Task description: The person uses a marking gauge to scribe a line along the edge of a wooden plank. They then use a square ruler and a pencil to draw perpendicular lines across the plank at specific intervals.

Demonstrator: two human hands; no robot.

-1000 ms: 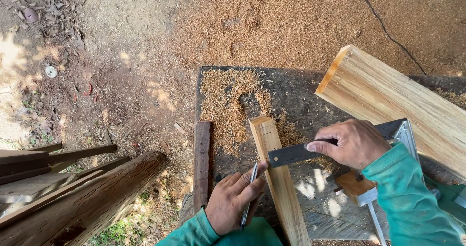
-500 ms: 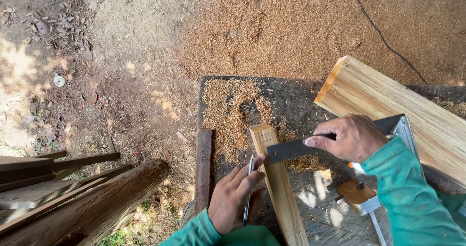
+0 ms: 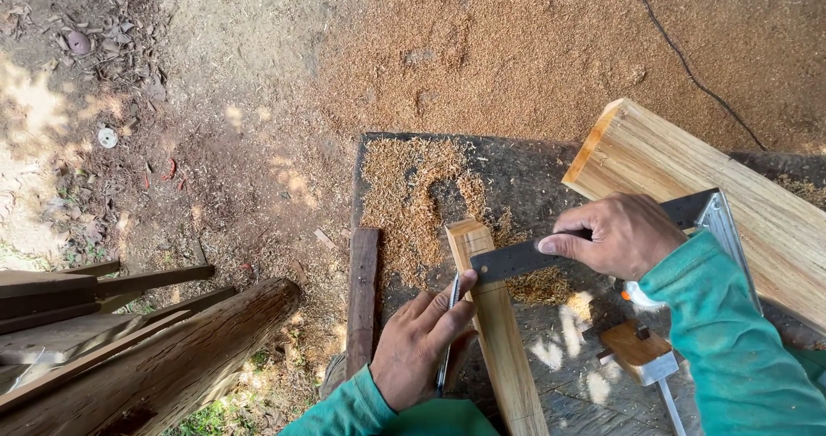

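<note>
A pale, smooth-planed wooden strip (image 3: pixel 497 333) is lying on a dark, sawdust-strewn workbench (image 3: pixel 551 186), with a flat metal square (image 3: pixel 594 238) crossing its top end. The right hand (image 3: pixel 621 234) is pressing curled fingers onto the square's dark blade. The left hand (image 3: pixel 419 341) is pinching a thin pencil (image 3: pixel 448 333) against the strip's left edge.

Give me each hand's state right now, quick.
Left hand: closed on a pencil, tip at the wooden strip.
Right hand: pressing the try square flat across that strip.
</note>
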